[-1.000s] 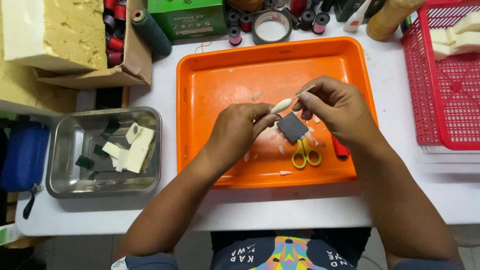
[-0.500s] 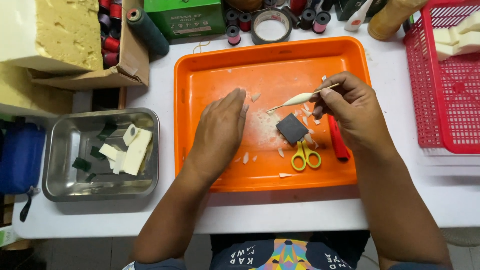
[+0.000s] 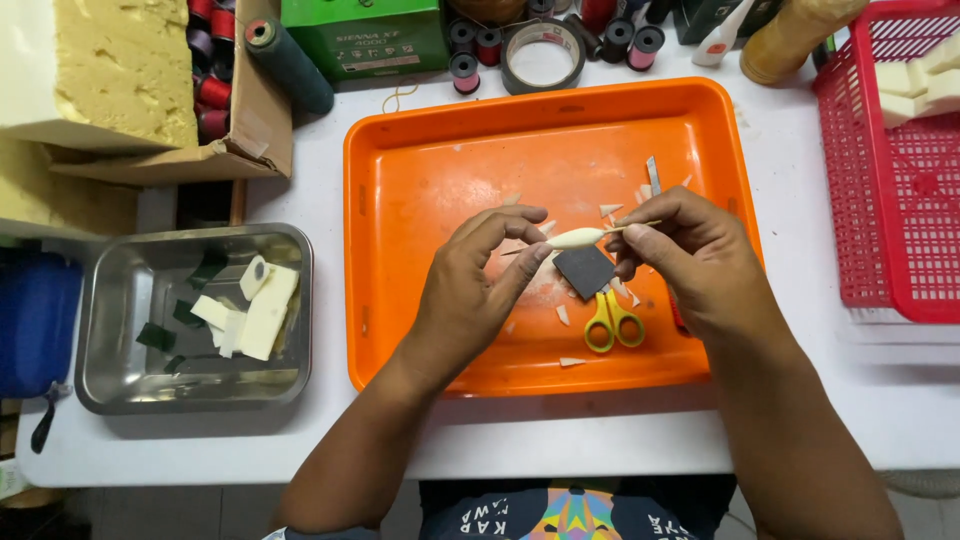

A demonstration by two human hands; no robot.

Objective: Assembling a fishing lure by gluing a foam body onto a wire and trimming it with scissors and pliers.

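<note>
Over the orange tray [image 3: 430,170], my right hand [image 3: 690,255] pinches a thin stick that carries a small cream spindle-shaped piece [image 3: 578,238] at its left end. My left hand [image 3: 470,290] has its fingers curled, with thumb and forefinger touching the left tip of that cream piece. Just below the piece a dark square pad [image 3: 585,270] lies on the tray. Yellow-handled scissors [image 3: 612,320] rest under it. Pale shavings [image 3: 610,210] are scattered around the hands.
A steel pan [image 3: 130,300] with cream and dark offcuts sits at the left. Behind it are a cardboard box with yellow foam [image 3: 110,70], thread spools [image 3: 470,60], a tape roll [image 3: 545,55] and a green box [image 3: 365,35]. A red basket [image 3: 890,190] stands at the right.
My left hand lifted off the tray floor and came back to the tip of the cream piece. My right hand kept hold of the stick.
</note>
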